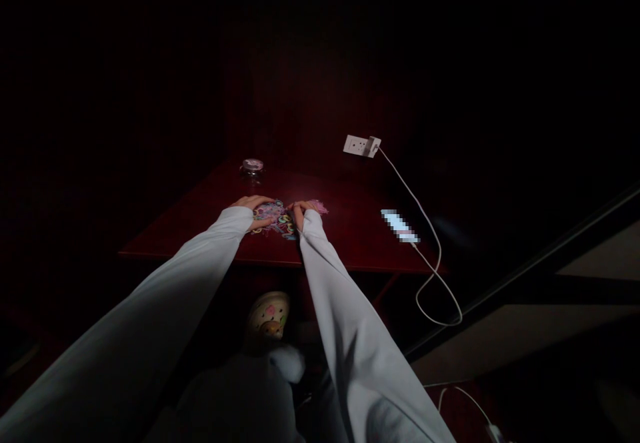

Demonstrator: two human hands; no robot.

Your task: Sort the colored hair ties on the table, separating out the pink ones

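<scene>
**Clerk:** Entry one, and where was it?

**Keeper:** One colourful piece (274, 221), flat, printed with loops in many colours. It lay on the dark red surface (350, 236) near the front edge, between the two hands.

**Clerk:** The hands?

**Keeper:** The left hand (256, 204) lay over the piece's upper left part, fingers stretched across it. The right hand (299, 211) was at its right edge, fingers bent down onto it. Both touched it. At that size and in that gloom I could not tell whether either was pinched on it or merely pressing. Both arms were in pale sleeves (345, 336).

**Clerk:** Next outward.

**Keeper:** One pink scrap (317, 207), just beside the right hand on its far side, on the surface. I could not tell what it was made of.

**Clerk:** Further back?

**Keeper:** One small jar (253, 166), upright, near the back edge of the surface and well apart from the hands.

**Clerk:** To the right?

**Keeper:** One lit device (400, 226), flat on the surface. One white cable (439, 249) ran from it, looped down past the front edge, and climbed to a charger plug (373, 144) seated in a wall socket (356, 144).

**Clerk:** Below?

**Keeper:** One pale slipper (269, 313) with coloured charms, under the surface.
</scene>
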